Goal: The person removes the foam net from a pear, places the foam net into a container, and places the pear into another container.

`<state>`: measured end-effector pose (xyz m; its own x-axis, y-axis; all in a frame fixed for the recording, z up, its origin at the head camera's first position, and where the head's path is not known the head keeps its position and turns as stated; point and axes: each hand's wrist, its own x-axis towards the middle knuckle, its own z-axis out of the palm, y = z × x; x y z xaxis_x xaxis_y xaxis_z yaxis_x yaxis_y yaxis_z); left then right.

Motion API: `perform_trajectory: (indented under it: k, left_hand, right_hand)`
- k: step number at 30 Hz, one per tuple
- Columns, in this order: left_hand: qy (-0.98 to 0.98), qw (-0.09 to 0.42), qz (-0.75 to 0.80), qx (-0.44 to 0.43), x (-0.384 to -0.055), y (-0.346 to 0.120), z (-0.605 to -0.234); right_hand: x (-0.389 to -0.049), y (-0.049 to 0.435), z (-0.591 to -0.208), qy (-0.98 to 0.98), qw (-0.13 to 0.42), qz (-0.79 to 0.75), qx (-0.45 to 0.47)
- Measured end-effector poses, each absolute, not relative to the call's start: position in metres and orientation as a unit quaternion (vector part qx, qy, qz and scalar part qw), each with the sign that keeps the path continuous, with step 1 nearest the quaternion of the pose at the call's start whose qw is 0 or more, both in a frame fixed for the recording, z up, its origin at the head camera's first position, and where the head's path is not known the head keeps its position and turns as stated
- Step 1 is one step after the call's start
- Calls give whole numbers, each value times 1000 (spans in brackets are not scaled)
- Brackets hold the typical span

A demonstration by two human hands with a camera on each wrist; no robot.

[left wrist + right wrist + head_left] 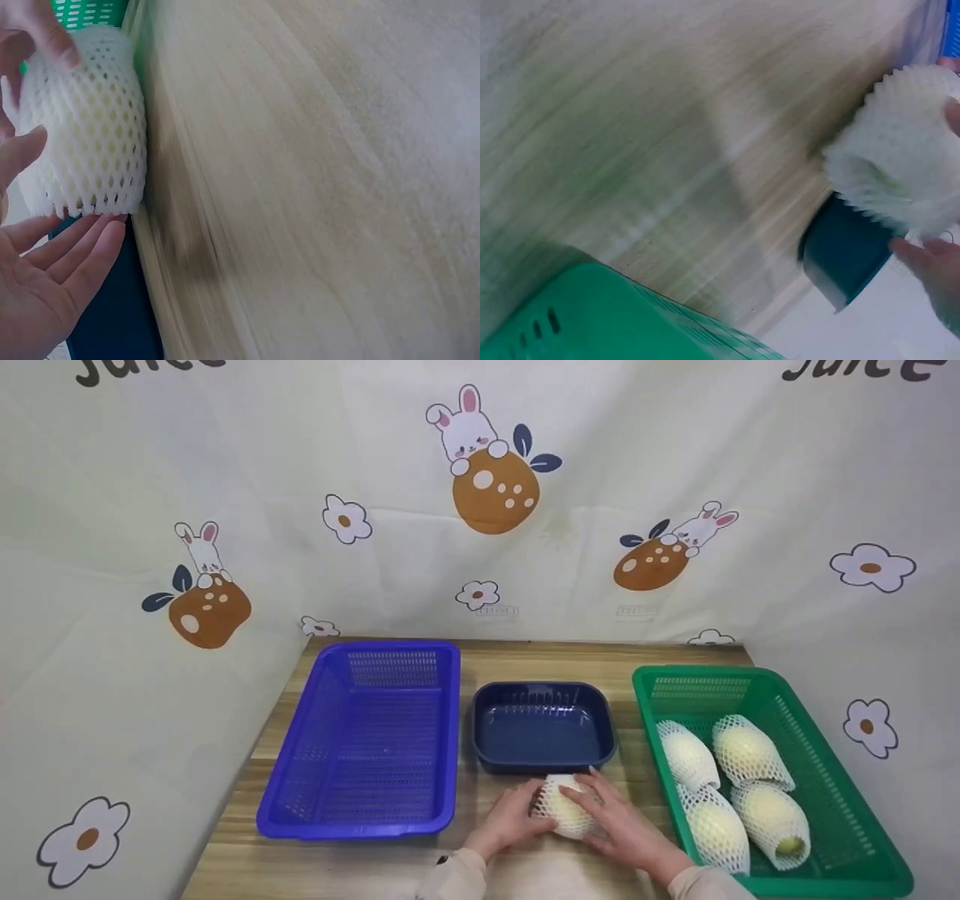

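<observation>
A pale yellow fruit in a white foam net sleeve (564, 814) is between my two hands, just in front of the dark navy tray. At its left side is my left hand (511, 819), its fingers at one end and its thumb along the near side. My right hand (624, 826) holds the opposite end, with fingers over the top. In the left wrist view the netted fruit (94, 131) shows its open mesh. From the right wrist, an end opening of the sleeve (877, 176) shows a bit of greenish fruit.
Behind the hands sits the navy tray (544, 739), with nothing in it. A blue basket (375, 757), also bare inside, stands at the left. The green basket (832, 780) at the right holds several netted fruits (750, 750). A printed cloth (405, 562) hangs around the wooden table.
</observation>
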<state>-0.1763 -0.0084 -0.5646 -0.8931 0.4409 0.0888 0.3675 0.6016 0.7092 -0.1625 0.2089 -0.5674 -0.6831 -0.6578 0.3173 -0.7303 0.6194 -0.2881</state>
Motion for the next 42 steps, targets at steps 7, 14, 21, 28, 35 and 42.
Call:
perform_trajectory:
  k: [7, 14, 21, 28, 35, 42]
  left_hand:
    - [878, 64, 418, 225, -178, -10, -567]
    - [869, 23, 438, 228, -182, -13, -570]
    - [856, 36, 456, 242, -187, -13, -572]
    - [857, 77, 456, 230, -186, -9, -568]
    - [860, 86, 447, 231, -185, -7, -566]
    - [875, 58, 408, 255, -186, -7, -567]
  right_hand:
    - [-160, 210, -573, -899, 87, 189, 386]
    - [-163, 212, -572, -877, 169, 182, 411]
    - [-162, 213, -570, -866, 207, 191, 414]
    - [-161, 211, -572, -894, 137, 190, 381]
    - [-158, 213, -573, -911, 74, 189, 359]
    - [-162, 214, -569, -871, 183, 200, 409]
